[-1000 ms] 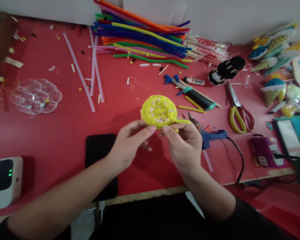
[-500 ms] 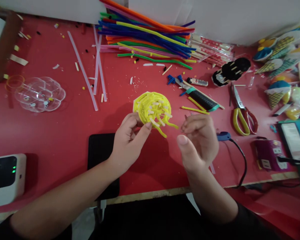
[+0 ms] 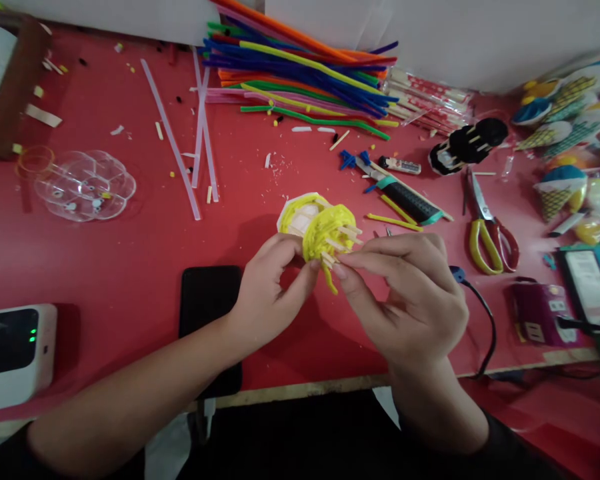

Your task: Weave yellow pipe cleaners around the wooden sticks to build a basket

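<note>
A small round weave of yellow pipe cleaner [image 3: 329, 230] is wound among short wooden sticks [image 3: 350, 233] on a pale base [image 3: 286, 219]. It is tilted, its stick ends pointing right. My left hand [image 3: 275, 287] is closed on its lower left edge, thumb in front, other fingers partly hidden behind. At the lower right, the thumb and fingertips of my right hand [image 3: 405, 293] pinch together beside the stick ends, at the yellow pipe cleaner; the exact grip is partly hidden. One loose yellow end [image 3: 331, 281] hangs down between the hands.
Bundled coloured pipe cleaners [image 3: 300, 73] lie at the back. To the right are a utility knife [image 3: 405, 197], scissors [image 3: 485, 230] and a black figure [image 3: 470, 145]. Glue sticks [image 3: 173, 143], a clear flower-shaped case [image 3: 85, 187] and a black phone-like slab [image 3: 207, 300] are leftward.
My right hand has moved left and closed at the weave, where it was apart before. The weave has turned and tilted, showing more of its pale base; one of two loose ends is now hidden.
</note>
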`<state>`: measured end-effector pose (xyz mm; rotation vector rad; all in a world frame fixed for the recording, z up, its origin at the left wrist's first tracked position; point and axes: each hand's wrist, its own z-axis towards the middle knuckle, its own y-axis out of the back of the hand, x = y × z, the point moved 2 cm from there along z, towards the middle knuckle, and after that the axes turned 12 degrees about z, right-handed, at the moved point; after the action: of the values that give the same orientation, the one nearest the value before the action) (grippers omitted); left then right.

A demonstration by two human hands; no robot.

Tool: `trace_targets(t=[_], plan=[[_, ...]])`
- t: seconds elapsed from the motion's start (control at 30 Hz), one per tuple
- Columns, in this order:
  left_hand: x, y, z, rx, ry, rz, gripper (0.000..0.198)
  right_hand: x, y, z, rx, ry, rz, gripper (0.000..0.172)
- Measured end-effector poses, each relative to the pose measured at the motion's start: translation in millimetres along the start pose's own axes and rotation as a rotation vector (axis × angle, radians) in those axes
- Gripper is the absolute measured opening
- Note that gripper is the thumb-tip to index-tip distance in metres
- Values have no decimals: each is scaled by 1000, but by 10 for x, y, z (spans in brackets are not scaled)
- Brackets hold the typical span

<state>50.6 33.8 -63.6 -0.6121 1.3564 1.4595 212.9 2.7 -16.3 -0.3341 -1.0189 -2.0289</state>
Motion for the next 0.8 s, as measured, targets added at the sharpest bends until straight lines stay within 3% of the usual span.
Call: trace_targets(t=[0.27, 0.53, 0.67, 0.8], plan=[[7, -19, -24, 21, -40, 17, 12, -108, -41, -44, -117, -59, 104, 20], [1, -25, -5, 33, -4, -39, 13, -133, -82, -23, -138, 62, 48, 25], [12, -49, 18, 27, 115, -170, 12, -141, -77, -22, -137, 74, 65, 25], [76, -95, 31, 10, 363, -436, 9, -169, -55, -73, -156, 63, 66, 20]])
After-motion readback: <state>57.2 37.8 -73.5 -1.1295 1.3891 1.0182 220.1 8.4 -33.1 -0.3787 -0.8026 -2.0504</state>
